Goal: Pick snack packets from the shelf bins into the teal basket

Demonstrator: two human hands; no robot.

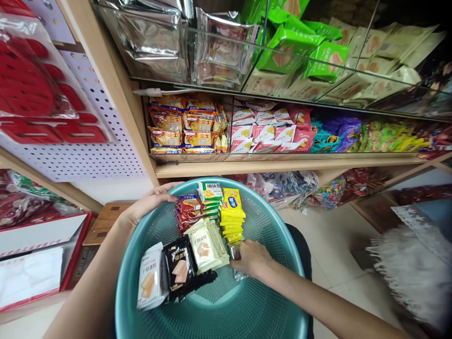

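Note:
A round teal basket (268, 301) sits in front of me, holding rows of small snack packets. My left hand (150, 203) grips its far left rim, fingers curled over the edge beside the red packets (188, 207). My right hand (251, 258) reaches into the basket, fingers closed on a clear packet (236, 253) just below the stack of yellow packets (232, 212). Green packets (211, 194), cream packets (205, 245), black packets (181, 270) and a white packet (150, 280) lie in rows inside.
Wooden shelves (282, 165) behind the basket hold bins of orange, pink, purple and yellow snack packs behind clear fronts. Silver and green bags (300, 47) fill the bins above. A white pegboard (88, 141) with red items stands left. Tiled floor lies to the right.

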